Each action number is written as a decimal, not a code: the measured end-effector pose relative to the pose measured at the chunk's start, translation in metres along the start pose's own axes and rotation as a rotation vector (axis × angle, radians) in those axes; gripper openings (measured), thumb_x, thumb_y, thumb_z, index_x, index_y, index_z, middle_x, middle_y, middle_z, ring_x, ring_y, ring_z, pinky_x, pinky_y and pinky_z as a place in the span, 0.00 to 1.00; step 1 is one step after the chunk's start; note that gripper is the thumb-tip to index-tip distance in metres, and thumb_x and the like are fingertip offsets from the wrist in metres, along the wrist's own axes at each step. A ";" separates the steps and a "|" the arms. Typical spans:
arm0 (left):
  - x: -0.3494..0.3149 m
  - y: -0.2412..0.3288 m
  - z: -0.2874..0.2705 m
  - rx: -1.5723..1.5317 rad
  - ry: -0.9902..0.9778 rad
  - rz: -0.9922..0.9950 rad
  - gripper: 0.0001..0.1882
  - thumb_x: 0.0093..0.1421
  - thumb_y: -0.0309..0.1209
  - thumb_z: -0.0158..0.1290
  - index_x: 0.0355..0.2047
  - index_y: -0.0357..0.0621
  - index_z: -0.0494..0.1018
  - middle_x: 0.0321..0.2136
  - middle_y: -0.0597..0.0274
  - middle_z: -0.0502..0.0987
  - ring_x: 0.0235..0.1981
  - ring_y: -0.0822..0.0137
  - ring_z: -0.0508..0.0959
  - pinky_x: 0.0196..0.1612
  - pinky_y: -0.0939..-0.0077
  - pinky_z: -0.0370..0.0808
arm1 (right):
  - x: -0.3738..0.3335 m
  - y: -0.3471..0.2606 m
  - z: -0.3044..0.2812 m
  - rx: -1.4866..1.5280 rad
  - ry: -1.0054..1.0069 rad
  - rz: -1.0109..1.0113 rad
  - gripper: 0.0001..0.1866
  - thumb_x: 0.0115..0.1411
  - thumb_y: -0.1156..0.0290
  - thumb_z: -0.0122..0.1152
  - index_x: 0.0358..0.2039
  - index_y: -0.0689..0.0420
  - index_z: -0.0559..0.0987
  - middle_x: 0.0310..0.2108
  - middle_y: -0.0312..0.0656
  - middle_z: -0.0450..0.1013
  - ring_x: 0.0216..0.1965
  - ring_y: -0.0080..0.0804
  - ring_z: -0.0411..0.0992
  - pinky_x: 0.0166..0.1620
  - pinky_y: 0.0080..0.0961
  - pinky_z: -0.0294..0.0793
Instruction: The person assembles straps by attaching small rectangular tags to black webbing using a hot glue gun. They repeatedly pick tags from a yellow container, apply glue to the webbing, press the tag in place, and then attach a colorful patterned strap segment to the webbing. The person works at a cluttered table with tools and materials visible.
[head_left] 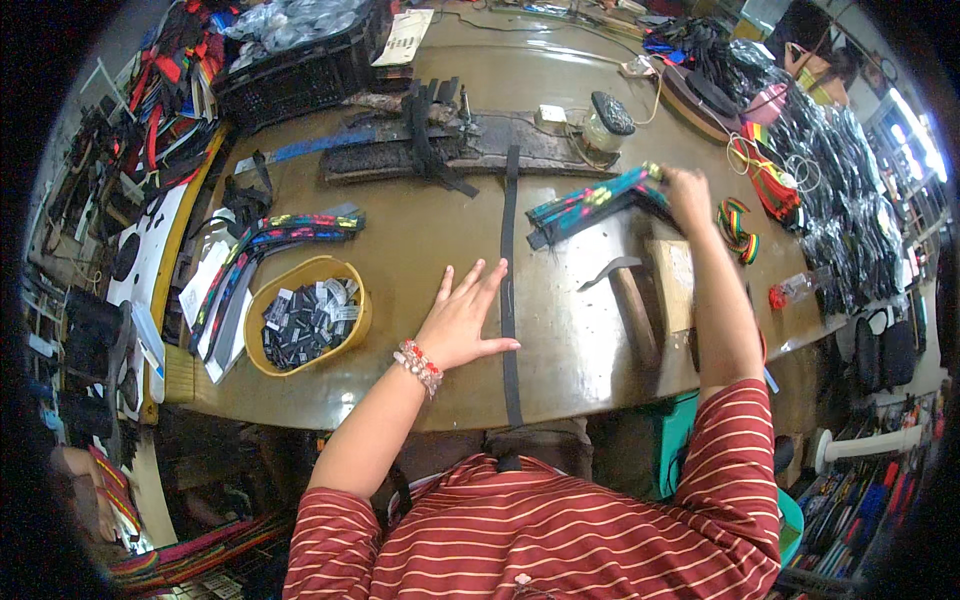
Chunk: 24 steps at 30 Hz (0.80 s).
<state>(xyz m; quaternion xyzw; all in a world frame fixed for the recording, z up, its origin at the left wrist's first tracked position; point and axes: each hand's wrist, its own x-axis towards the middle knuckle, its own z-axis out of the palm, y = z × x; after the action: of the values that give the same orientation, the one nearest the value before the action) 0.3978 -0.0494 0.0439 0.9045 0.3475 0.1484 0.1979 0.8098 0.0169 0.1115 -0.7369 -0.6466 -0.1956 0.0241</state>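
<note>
My left hand point(465, 318) lies flat on the table with its fingers spread and nothing in it. Its thumb and fingertips reach a long black strap point(509, 250) that runs from the table's middle to its near edge. Farther right, my right hand point(686, 196) is closed on the end of a bundle of patterned straps point(597, 204), teal and black with pink and yellow marks. The right fingertips are partly hidden. Below the bundle lie a dark curved blade-like piece point(608, 270), a hammer-like wooden handle point(637, 318) and a wooden block point(672, 285).
A yellow basket point(366, 338) of small black-and-white labels stands left, beside more patterned straps point(285, 232). Across the back are a dark metal bar point(350, 160), a jar point(603, 128) and a black crate point(300, 80). Plastic-wrapped bundles point(850, 210) and a clear bottle point(797, 289) lie right.
</note>
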 end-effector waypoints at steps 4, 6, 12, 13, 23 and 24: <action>0.006 0.019 -0.033 -0.044 0.258 0.076 0.47 0.53 0.54 0.54 0.65 0.45 0.48 0.64 0.53 0.55 0.67 0.53 0.50 0.66 0.48 0.42 | -0.006 -0.019 -0.123 0.267 0.204 -0.127 0.20 0.50 0.71 0.64 0.45 0.58 0.77 0.45 0.50 0.73 0.45 0.47 0.72 0.47 0.34 0.71; 0.004 0.034 -0.055 -0.093 0.485 0.139 0.36 0.60 0.46 0.51 0.64 0.44 0.54 0.63 0.52 0.57 0.66 0.51 0.53 0.65 0.48 0.46 | -0.035 -0.047 -0.175 0.420 0.335 -0.390 0.18 0.52 0.72 0.62 0.44 0.59 0.78 0.40 0.49 0.74 0.41 0.45 0.73 0.45 0.32 0.71; -0.014 0.062 -0.071 -0.244 0.670 0.097 0.15 0.62 0.33 0.49 0.48 0.44 0.72 0.44 0.54 0.75 0.42 0.53 0.76 0.45 0.62 0.72 | -0.148 -0.156 -0.172 0.916 0.306 -0.285 0.18 0.51 0.74 0.65 0.45 0.53 0.80 0.29 0.43 0.74 0.29 0.34 0.74 0.32 0.25 0.72; -0.014 0.060 -0.064 -0.302 0.641 0.003 0.10 0.62 0.34 0.50 0.37 0.43 0.76 0.31 0.56 0.76 0.28 0.55 0.76 0.31 0.64 0.72 | -0.155 -0.168 -0.152 0.986 0.241 -0.238 0.17 0.52 0.75 0.64 0.45 0.55 0.79 0.30 0.45 0.74 0.28 0.35 0.74 0.33 0.26 0.71; -0.026 0.015 0.008 -0.115 0.419 -0.265 0.11 0.56 0.37 0.56 0.28 0.41 0.76 0.27 0.55 0.74 0.30 0.55 0.76 0.35 0.63 0.72 | -0.175 -0.201 -0.028 0.968 0.019 -0.106 0.12 0.53 0.76 0.61 0.39 0.56 0.80 0.31 0.45 0.71 0.35 0.43 0.71 0.39 0.33 0.71; -0.026 0.015 0.007 -0.122 0.438 -0.243 0.11 0.56 0.36 0.56 0.28 0.41 0.76 0.26 0.55 0.74 0.30 0.55 0.76 0.35 0.63 0.72 | -0.175 -0.201 -0.028 0.985 0.058 -0.117 0.11 0.52 0.78 0.61 0.38 0.56 0.81 0.32 0.46 0.72 0.35 0.42 0.72 0.39 0.32 0.71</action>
<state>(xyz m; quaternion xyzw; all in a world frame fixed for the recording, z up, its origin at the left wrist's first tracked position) 0.3905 -0.0798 0.0413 0.7888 0.4787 0.3364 0.1885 0.5940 -0.1241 0.0377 -0.5946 -0.7017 0.1116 0.3764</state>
